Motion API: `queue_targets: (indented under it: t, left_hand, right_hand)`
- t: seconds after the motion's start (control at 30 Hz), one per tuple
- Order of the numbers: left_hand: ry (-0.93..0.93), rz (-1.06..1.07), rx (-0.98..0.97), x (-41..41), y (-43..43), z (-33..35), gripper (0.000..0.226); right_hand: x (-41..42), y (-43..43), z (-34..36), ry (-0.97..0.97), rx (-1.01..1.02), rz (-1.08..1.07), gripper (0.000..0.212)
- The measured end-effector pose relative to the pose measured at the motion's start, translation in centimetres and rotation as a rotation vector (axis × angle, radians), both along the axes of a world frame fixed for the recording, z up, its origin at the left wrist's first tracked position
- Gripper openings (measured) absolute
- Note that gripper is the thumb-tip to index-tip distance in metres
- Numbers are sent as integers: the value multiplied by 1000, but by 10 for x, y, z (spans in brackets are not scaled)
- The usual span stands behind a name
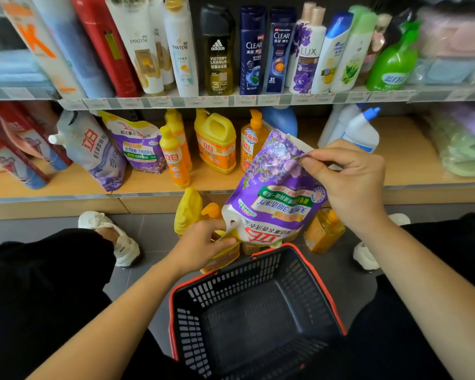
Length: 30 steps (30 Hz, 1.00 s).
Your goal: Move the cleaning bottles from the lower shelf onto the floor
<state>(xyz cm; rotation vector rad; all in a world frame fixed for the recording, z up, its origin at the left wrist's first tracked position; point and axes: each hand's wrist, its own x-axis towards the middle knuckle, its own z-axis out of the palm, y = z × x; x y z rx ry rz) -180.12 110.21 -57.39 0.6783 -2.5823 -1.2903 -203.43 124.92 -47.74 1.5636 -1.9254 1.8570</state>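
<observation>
I hold a purple detergent refill pouch (274, 193) upside down above the floor, in front of the lower shelf (406, 171). My right hand (351, 182) pinches its far upper edge. My left hand (203, 242) grips its near lower corner. Behind the pouch, on the grey floor (154, 229), stand a yellow bottle (188, 209) and an orange pump bottle (324, 229), partly hidden. On the lower shelf stand yellow-orange dish soap bottles (173, 157), a yellow jug (217, 141), another purple pouch (137, 144), a pale spouted pouch (93, 149) and white bottles with blue caps (359, 130).
An empty black basket with a red rim (258, 311) sits on the floor between my knees. The upper shelf (231, 101) carries several shampoo and body wash bottles. My white shoes (113, 237) rest on the floor on either side. Red packs lean at the lower shelf's left end.
</observation>
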Motion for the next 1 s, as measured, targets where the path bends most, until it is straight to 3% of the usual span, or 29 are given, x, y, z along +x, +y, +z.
queue_targets:
  t: [0.07, 0.17, 0.4, 0.57, 0.87, 0.97, 1.0]
  left_hand:
    - [52, 101, 69, -5, 0, -2, 9]
    - [158, 254, 206, -8, -2, 3, 13]
    - [456, 447, 264, 8, -14, 31, 7]
    - [566, 495, 138, 44, -24, 50, 26]
    - [669, 708, -171, 101, -27, 77, 9]
    - [627, 787, -336, 121, -30, 74, 34]
    - [608, 782, -376, 125, -31, 74, 38]
  right_hand:
    - [-9, -2, -2, -43, -21, -38, 8]
    - [-28, -2, -4, -176, -40, -100, 10]
    - [-43, -16, -11, -462, -20, -154, 12]
    - [-38, -43, -28, -477, 137, -159, 14]
    - [23, -96, -63, -451, 420, 39, 14]
    - [52, -120, -72, -512, 499, 126, 4]
    - [59, -126, -77, -530, 527, 138, 9]
